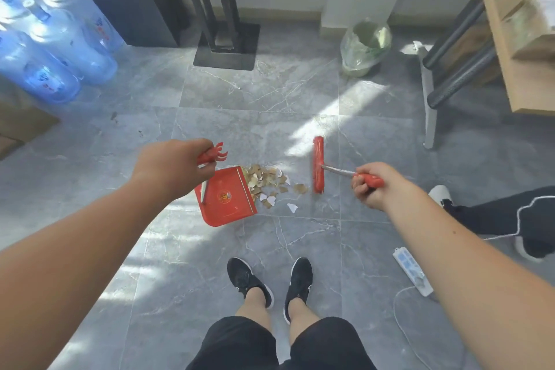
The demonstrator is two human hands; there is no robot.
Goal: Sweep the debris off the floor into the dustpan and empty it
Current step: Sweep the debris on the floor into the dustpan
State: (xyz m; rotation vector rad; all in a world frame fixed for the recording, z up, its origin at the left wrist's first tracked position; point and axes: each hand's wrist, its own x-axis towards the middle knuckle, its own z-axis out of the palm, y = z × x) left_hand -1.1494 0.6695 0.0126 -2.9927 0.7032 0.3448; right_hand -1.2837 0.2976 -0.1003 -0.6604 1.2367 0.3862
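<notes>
1. Both hands are closed on tools: our left hand (174, 165) has a full grip on the red handle of the dustpan (225, 197), and our right hand (374, 186) is wrapped around the red end of the broom handle (339, 172).
2. We hold the dustpan tilted with its open lip on the grey tiled floor (255, 93), facing three o'clock, so scraps can slide straight in.
3. A pile of debris (267, 182), brown and white torn scraps, lies at the pan's mouth, touching its lip; a few white pieces sit loose toward five o'clock of the pile.
4. Our broom head (318, 165) stands on the floor just at three o'clock of the pile, lined up parallel with the pan's lip, placed to push everything toward nine o'clock.
5. We judge the sweep half done: nothing visible lies inside the pan yet.
6. A bin with a green liner (365, 46) waits near one o'clock, likely for emptying.
</notes>
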